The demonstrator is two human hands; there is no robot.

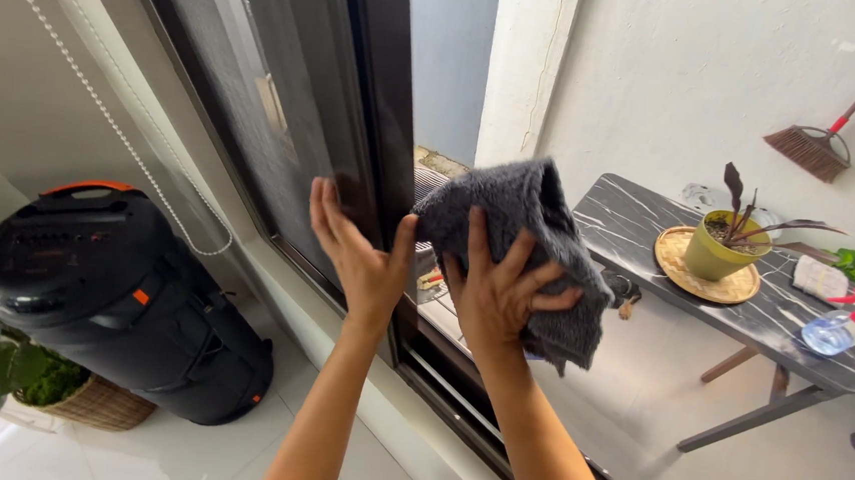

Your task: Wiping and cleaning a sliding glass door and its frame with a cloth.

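Where the cloth (524, 227) bunches, right hand (499, 290) fingertips vanish.

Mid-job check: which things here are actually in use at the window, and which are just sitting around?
In use:
- grey cloth, gripped by the right hand
- dark window frame, with the left hand flat on it

Lying about:
- spray bottle
- potted plant
- broom
- black speaker

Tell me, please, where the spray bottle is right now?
The spray bottle lies at the far right of the head view, on the dark table's right end, beside the potted plant.
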